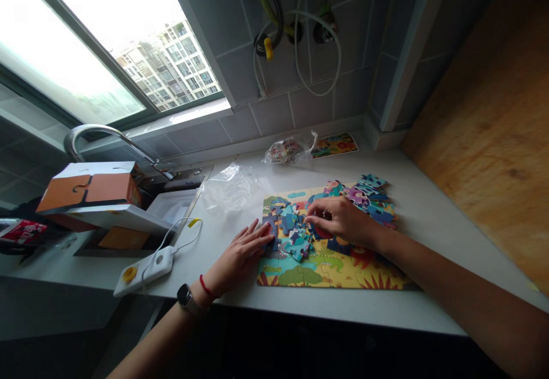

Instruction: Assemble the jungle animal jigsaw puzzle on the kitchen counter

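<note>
A colourful jigsaw board (295,277) lies on the white counter, with loose blue and teal puzzle pieces (298,246) on its left half. My left hand (240,257) rests palm down at the board's left edge, fingers spread, fingertips touching a dark blue piece. Above the middle of the board is my right hand (338,219), its thumb and fingers pinched together; whatever is between them is too small to make out. More loose pieces (372,187) are heaped at the board's back right corner.
Behind the board are a clear plastic bag (234,187), a bagged bundle (285,150) and a picture card (335,145). Leftward are a power strip (148,270) with its cable, an orange and white box (92,190), a sink and a faucet (107,130). A wooden panel (484,122) borders the right.
</note>
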A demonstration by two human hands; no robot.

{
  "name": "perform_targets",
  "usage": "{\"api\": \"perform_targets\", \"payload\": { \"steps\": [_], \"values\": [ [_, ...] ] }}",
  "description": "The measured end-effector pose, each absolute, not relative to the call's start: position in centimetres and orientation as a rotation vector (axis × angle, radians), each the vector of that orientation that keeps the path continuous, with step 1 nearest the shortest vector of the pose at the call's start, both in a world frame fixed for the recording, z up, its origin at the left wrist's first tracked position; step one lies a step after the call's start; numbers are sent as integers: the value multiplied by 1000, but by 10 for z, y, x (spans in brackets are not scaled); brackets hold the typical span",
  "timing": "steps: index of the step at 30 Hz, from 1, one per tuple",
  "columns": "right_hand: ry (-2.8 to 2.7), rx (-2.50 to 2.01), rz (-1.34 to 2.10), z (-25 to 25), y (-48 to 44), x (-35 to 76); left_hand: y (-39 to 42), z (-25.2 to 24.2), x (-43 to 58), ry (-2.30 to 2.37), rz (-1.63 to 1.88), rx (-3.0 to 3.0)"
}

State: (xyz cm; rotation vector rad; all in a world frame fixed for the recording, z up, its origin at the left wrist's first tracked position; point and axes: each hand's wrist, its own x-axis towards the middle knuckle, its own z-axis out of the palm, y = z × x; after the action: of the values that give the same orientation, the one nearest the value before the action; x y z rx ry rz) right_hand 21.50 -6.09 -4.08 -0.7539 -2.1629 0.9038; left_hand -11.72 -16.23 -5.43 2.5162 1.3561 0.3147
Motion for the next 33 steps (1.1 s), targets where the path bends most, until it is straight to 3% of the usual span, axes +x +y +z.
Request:
{"api": "perform_targets", "payload": {
  "steps": [13, 22, 33],
  "values": [
    [-2069, -894, 989, -41, -59, 217, -164, -53, -103, 1365, 622, 2468],
    [-1870, -1078, 1129, -23, -61, 211, -159, -56, -101, 1438, 616, 2421],
    [-1968, -1198, 1220, -25, -152, 162, -156, -62, -103, 1527, 912, 2376]
  ]
}}
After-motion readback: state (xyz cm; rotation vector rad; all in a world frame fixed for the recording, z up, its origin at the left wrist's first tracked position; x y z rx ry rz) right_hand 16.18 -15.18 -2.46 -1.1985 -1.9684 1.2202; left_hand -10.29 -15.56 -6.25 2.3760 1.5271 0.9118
